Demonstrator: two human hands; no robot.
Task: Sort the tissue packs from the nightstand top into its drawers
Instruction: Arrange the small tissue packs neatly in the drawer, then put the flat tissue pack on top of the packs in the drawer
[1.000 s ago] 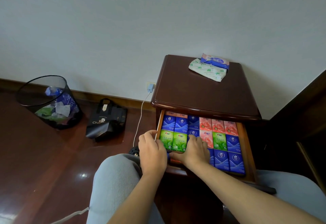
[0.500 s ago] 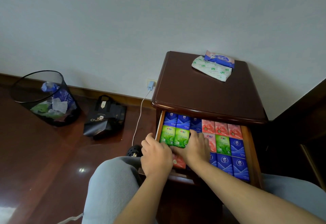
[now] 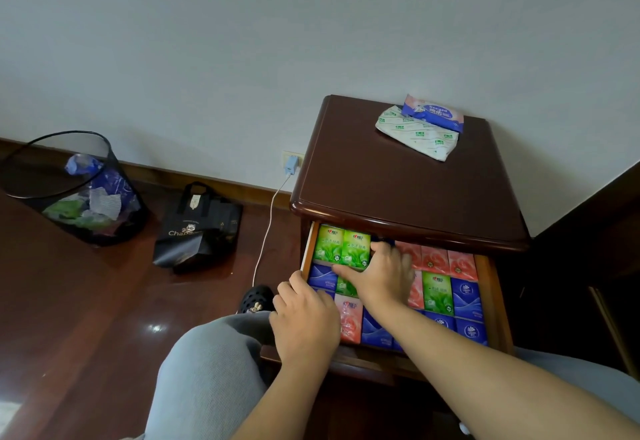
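Note:
The dark wooden nightstand has its top drawer pulled out, filled with several blue, pink and green tissue packs. My right hand reaches into the drawer and pinches a pair of green packs at the back left, thumb along their near edge. My left hand rests with loosely curled fingers over the drawer's front left corner, fingertips by the left side rail. On the nightstand top at the back lie a white-and-green soft tissue pack and a blue-and-pink pack on top of it.
A black mesh waste bin with crumpled wrappers stands on the floor at left. A black shopping bag lies beside it. A charger with a white cable hangs from the wall socket. My grey-trousered knee and a black shoe are near the drawer.
The pair of green packs has moved from the drawer's front left to its back left in my right hand. My left hand has let go of them and stayed near the front.

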